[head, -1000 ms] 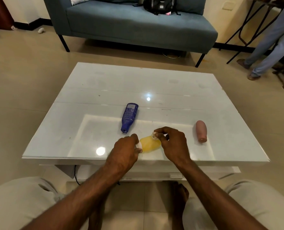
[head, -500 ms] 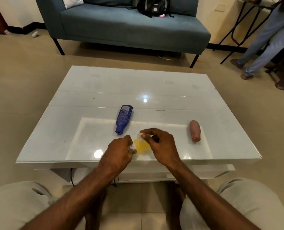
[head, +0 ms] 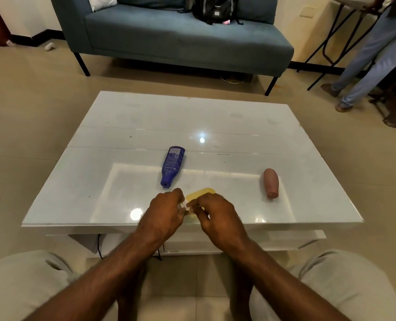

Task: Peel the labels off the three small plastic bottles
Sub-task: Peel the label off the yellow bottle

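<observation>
Only the one head view here. The small yellow plastic bottle (head: 200,193) sits at the near edge of the glossy white coffee table (head: 215,117), mostly buried under both hands. The left hand (head: 163,215) has its fingers curled shut around the bottle's cap end, with a bit of white showing at the fingertips. The right hand (head: 216,215) is pinched closed right beside it, though whether it's gripping the bottle body or a strip of label is hard to tell.

What's changed: a second ago the bottle lay sideways between the hands with most of its body showing, and now the hands have closed together over it and only its far end pokes out. That looks like the person working at a label edge, so this first peel is probably just underway.

The dark blue plastic bottle (head: 172,165) lies just behind the yellow one, printed label still on. The brownish-pink rounded bottle (head: 271,183) lies well off to the yellow one's right, untouched.
</observation>
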